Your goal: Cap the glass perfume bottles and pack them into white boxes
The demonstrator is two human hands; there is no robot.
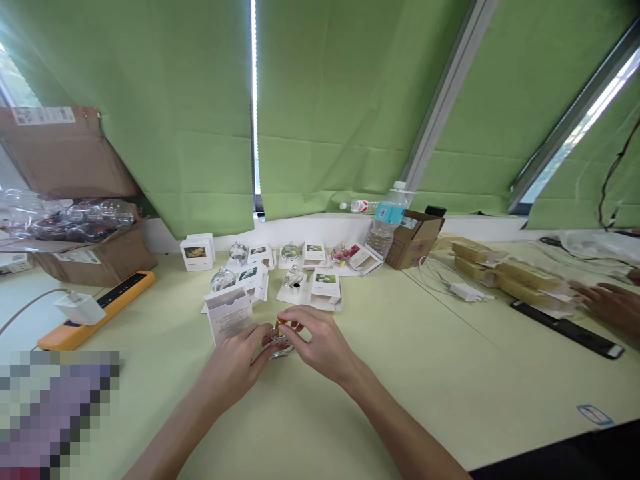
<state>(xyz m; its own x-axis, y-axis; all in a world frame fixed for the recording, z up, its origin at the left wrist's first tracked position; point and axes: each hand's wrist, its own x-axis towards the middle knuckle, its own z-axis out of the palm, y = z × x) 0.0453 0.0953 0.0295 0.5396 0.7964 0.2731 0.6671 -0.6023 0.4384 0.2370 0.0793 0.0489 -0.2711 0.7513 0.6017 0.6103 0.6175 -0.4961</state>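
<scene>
My left hand [233, 360] and my right hand [320, 341] meet over a small clear glass bottle [280, 348] standing on the pale green table. Its gold-coloured neck or cap [280, 327] is pinched by my right fingertips, while my left fingers grip the glass from the side. Much of the bottle is hidden by my fingers. Just beyond my left hand leans an open white printed carton [229, 315].
Several round glass bottles and white cartons [270, 273] stand along the back of the table. To the right, a co-worker's hand [613, 307] is near beige boxes [500, 275]. An orange power strip [95, 310], cardboard boxes [414, 239] and a plastic water bottle [385, 223] also stand about.
</scene>
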